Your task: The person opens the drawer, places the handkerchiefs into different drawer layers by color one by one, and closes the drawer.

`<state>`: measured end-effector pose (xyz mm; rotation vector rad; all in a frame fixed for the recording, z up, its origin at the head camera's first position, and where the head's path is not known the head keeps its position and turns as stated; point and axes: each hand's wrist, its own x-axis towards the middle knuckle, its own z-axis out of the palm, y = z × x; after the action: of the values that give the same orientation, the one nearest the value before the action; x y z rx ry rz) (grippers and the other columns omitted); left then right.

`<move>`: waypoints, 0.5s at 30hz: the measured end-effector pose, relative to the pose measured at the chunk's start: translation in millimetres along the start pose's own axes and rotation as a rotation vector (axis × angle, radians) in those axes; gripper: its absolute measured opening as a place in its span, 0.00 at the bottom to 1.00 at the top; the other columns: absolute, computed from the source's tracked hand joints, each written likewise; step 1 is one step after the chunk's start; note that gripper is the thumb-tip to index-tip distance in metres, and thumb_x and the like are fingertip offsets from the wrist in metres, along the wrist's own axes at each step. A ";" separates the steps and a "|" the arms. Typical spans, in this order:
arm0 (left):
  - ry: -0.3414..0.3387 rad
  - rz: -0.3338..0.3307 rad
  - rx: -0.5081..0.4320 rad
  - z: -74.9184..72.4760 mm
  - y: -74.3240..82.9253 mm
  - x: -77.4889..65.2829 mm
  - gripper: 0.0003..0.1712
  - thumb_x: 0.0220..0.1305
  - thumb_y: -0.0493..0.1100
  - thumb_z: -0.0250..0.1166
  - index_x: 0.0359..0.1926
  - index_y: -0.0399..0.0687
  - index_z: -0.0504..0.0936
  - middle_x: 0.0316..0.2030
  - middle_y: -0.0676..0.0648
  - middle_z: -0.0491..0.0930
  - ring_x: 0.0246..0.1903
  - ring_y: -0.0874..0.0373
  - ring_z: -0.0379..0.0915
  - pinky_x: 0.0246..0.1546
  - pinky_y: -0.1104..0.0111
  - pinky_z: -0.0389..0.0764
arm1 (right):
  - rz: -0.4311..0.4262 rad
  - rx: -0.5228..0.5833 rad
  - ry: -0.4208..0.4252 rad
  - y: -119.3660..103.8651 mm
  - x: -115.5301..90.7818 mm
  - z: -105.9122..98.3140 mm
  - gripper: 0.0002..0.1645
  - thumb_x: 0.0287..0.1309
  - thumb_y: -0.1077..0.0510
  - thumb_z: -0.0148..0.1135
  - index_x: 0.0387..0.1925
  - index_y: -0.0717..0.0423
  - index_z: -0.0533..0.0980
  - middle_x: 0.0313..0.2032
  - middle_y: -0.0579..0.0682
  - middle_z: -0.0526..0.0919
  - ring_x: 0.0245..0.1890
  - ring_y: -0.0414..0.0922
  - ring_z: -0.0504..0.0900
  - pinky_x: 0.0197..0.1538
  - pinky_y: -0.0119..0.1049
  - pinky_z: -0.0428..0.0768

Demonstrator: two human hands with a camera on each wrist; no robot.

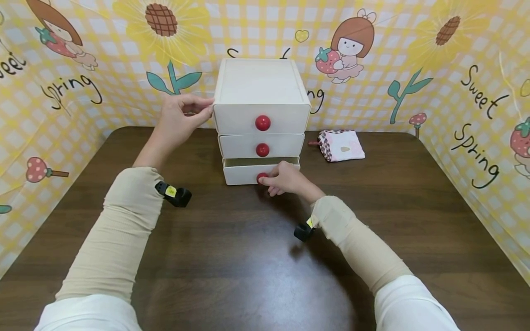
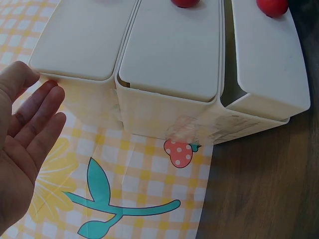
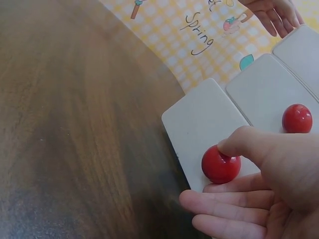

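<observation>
Right hand [image 1: 286, 178] pinches red knob [image 1: 261, 175] on ajar bottom drawer [image 1: 240, 176]; left hand [image 1: 179, 116] touches cabinet [image 1: 258, 82].

We find lettering on the cloth [image 1: 256, 39]. At its right we read "Sweet" [image 1: 483, 92], with "Spring" [image 1: 476, 156] below it. At the left we read a second "Spring", and at the picture's edge "weet", cut short. Around the box [image 1: 262, 82] we see only parts of words, "ng" among them. In the right wrist view we again read "Spring". The yellow label [image 1: 171, 191] at the left wrist bears marks too small for us to read.
</observation>
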<state>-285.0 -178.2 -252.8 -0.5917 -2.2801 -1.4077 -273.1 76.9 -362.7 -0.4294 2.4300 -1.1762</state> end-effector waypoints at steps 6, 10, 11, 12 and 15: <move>-0.002 -0.008 0.018 0.3 0.5 -0.2 0.12 0.57 0.35 0.64 0.42 0.33 0.82 0.36 0.53 0.83 0.26 0.67 0.75 0.25 0.79 0.72 | -0.018 -0.009 -0.017 0.1 -4.3 0.0 0.20 0.58 0.53 0.61 0.30 0.70 0.81 0.22 0.58 0.83 0.25 0.51 0.84 0.31 0.40 0.81; -0.001 -0.009 0.009 0.5 0.6 -0.6 0.12 0.57 0.35 0.64 0.42 0.33 0.82 0.36 0.52 0.83 0.26 0.67 0.75 0.25 0.79 0.72 | -0.025 -0.017 -0.032 0.3 -7.0 -0.2 0.19 0.57 0.53 0.61 0.30 0.69 0.81 0.22 0.57 0.83 0.26 0.51 0.83 0.31 0.38 0.81; -0.001 -0.008 0.007 0.6 0.8 -0.6 0.12 0.57 0.35 0.64 0.42 0.33 0.82 0.36 0.52 0.83 0.26 0.67 0.75 0.25 0.79 0.72 | -0.024 -0.018 -0.034 0.1 -7.7 -0.2 0.19 0.57 0.53 0.61 0.30 0.69 0.81 0.22 0.57 0.83 0.26 0.50 0.83 0.31 0.38 0.81; 0.000 -0.007 0.005 0.6 0.9 -0.6 0.12 0.56 0.35 0.64 0.42 0.33 0.82 0.36 0.51 0.83 0.26 0.67 0.76 0.25 0.79 0.72 | -0.023 -0.022 -0.035 -0.3 -8.5 -0.2 0.19 0.57 0.53 0.61 0.29 0.68 0.81 0.22 0.57 0.83 0.26 0.50 0.83 0.31 0.38 0.81; 0.000 -0.006 0.002 0.4 1.2 -0.2 0.12 0.56 0.35 0.64 0.42 0.33 0.82 0.37 0.49 0.83 0.26 0.67 0.76 0.25 0.79 0.73 | -0.019 -0.024 -0.036 -1.3 -11.5 0.4 0.19 0.57 0.52 0.62 0.29 0.68 0.81 0.22 0.56 0.83 0.25 0.50 0.83 0.30 0.36 0.81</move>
<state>-284.2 -177.4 -252.2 -0.5840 -2.2850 -1.4080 -262.7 80.9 -359.3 -0.4780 2.4166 -1.1387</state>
